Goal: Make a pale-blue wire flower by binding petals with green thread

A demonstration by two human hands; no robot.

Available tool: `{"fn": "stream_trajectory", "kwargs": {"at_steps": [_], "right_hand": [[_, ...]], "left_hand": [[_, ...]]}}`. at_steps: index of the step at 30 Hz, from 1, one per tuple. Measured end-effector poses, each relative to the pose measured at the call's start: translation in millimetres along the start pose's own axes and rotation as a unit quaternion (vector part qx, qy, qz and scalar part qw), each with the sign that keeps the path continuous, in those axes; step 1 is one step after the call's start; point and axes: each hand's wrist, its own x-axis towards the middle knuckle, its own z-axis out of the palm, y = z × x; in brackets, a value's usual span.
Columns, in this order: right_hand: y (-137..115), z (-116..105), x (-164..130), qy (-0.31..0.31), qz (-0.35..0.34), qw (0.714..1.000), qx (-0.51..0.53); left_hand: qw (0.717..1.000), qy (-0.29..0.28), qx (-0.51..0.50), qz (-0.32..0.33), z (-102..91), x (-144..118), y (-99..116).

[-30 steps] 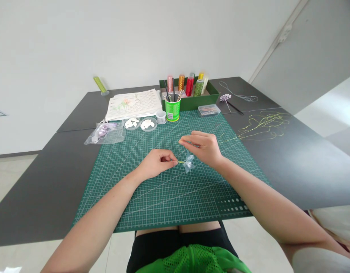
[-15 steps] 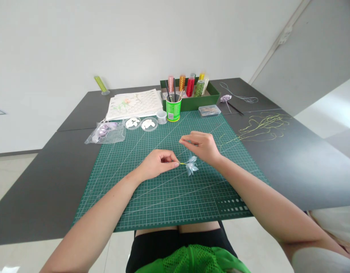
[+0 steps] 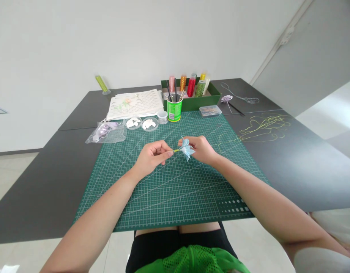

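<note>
A pale blue artificial flower [image 3: 187, 150] with a thin yellow-green stem is held above the cutting mat [image 3: 163, 197]. My left hand [image 3: 154, 154] pinches the stem between thumb and forefinger, the petals pointing right. Just behind the petals is my right hand [image 3: 200, 147], its fingers bent and drawn together. The flower partly covers those fingertips, so I cannot make out what they hold, if anything. To the right, loose yellow-green thread [image 3: 260, 127] trails from the mat onto the dark table.
At the back stand a green can [image 3: 174, 110] of tools and a green box [image 3: 203, 102] of thread spools. Two dishes of white pieces [image 3: 149, 124], a plastic bag [image 3: 106, 132], paper sheets [image 3: 135, 106] and a clear case [image 3: 210, 110] lie around.
My left hand has lifted the flower up and slightly left, away from me. My right hand has moved slightly down, and its fingers are now behind the petals.
</note>
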Motion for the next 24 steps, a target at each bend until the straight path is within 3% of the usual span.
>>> {"fn": "stream_trajectory", "kwargs": {"at_steps": [9,24], "right_hand": [[-6.7,2.4,-0.5,-0.075,-0.038,0.996,-0.015],[-22.5,2.3,-5.5,-0.11,-0.062,0.991,-0.036]], "left_hand": [[0.987,0.149,0.028,0.045,-6.4,4.8,-11.0],[0.972,0.209,0.101,0.03,-8.8,7.9,-15.7]]}}
